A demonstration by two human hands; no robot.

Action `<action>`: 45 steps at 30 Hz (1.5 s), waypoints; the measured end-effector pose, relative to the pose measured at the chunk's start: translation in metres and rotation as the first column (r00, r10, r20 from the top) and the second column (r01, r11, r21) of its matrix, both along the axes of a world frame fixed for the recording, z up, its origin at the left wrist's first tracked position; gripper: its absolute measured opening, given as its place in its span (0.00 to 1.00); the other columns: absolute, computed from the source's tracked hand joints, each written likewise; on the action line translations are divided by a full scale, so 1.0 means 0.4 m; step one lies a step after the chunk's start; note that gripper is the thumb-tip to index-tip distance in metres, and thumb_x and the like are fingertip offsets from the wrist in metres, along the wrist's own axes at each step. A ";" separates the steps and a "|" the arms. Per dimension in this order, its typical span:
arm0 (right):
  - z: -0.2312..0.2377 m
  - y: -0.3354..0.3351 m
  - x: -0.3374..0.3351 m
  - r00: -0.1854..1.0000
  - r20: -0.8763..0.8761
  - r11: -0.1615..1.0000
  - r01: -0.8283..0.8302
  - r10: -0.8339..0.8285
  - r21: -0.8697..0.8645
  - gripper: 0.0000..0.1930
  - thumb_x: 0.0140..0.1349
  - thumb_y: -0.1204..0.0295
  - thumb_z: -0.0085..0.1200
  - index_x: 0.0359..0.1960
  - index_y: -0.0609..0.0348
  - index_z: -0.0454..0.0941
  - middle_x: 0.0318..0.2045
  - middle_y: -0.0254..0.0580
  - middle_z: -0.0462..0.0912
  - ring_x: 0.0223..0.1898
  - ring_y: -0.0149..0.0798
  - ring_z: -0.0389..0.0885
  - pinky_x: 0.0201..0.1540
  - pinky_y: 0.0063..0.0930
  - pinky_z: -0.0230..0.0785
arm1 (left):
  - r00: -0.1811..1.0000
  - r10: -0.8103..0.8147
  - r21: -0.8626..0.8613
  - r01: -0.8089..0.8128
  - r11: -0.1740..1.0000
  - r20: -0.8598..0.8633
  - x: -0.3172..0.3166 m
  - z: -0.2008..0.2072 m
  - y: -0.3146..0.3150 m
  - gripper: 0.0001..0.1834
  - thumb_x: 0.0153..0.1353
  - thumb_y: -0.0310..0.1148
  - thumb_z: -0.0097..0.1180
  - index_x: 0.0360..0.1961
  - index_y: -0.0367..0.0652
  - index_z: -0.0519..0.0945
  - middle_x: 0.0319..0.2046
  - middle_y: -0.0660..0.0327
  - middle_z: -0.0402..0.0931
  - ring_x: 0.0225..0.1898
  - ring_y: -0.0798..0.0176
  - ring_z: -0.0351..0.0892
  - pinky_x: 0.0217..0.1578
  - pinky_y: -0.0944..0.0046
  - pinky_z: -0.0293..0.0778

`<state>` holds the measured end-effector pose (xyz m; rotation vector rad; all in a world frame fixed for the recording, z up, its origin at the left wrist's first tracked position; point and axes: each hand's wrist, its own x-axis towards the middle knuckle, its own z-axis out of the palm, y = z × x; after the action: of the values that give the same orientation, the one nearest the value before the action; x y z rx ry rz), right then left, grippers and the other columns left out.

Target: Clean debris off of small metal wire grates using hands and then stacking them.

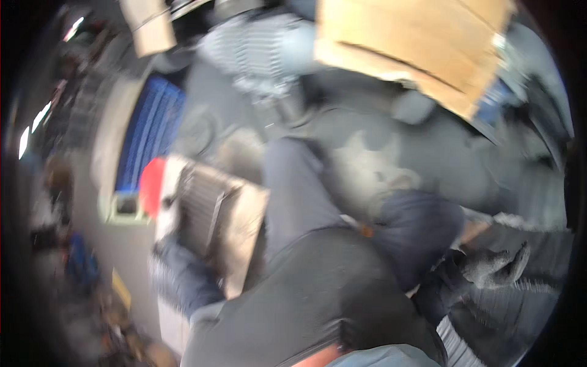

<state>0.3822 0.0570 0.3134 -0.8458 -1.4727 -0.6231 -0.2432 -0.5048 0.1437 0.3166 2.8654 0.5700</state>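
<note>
Motion smears much of the view. My left hand (167, 215), which seems to be in a pale glove, is at the left below a dark blue sleeve. It lies right beside a rounded red thing (153, 186); whether it grips that, I cannot make out. To the right of this hand is an open cardboard box (246, 223) with dark ribbed contents (205, 196). My right hand (492, 267), in a grey glove, reaches out to the far right with its fingers stretched and apart. Nothing shows in it, and dark grey folded material lies around it.
A blue ribbed crate or panel (150, 131) stands at the left in a pale frame. Large cardboard (416, 43) fills the upper right. A grey finned metal part (260, 52) sits at the top. My bent knees (293, 183) are in the middle.
</note>
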 end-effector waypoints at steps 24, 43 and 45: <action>-0.119 -0.195 -0.619 0.412 -0.597 -0.409 -0.459 0.689 -0.789 0.31 0.63 0.76 0.72 0.67 0.64 0.75 0.63 0.51 0.80 0.68 0.43 0.77 0.68 0.35 0.72 | 0.684 -0.586 0.058 0.671 0.739 -0.434 0.453 0.635 0.719 0.14 0.58 0.24 0.68 0.46 0.41 0.85 0.39 0.49 0.85 0.43 0.42 0.87 0.46 0.51 0.82; -0.294 0.180 -0.207 0.596 -0.795 -0.299 -0.783 -0.112 -0.545 0.12 0.72 0.71 0.62 0.54 0.61 0.81 0.34 0.35 0.85 0.29 0.29 0.80 0.32 0.28 0.74 | 0.409 -0.721 0.817 -0.126 0.562 0.559 0.718 0.092 1.359 0.19 0.71 0.28 0.66 0.58 0.38 0.74 0.37 0.61 0.83 0.27 0.71 0.82 0.25 0.68 0.79; -0.304 0.213 -0.235 0.616 -0.783 -0.281 -0.768 -0.079 -0.576 0.11 0.72 0.71 0.62 0.53 0.60 0.82 0.34 0.34 0.84 0.29 0.29 0.80 0.32 0.27 0.74 | 0.462 -0.701 0.822 -0.126 0.555 0.543 0.708 0.096 1.389 0.13 0.72 0.33 0.68 0.48 0.39 0.76 0.32 0.63 0.81 0.23 0.70 0.79 0.23 0.67 0.78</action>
<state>0.2884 0.1422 0.1917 -1.3406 -1.2413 1.6585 0.0401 0.0506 0.1821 0.5213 1.3465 1.4103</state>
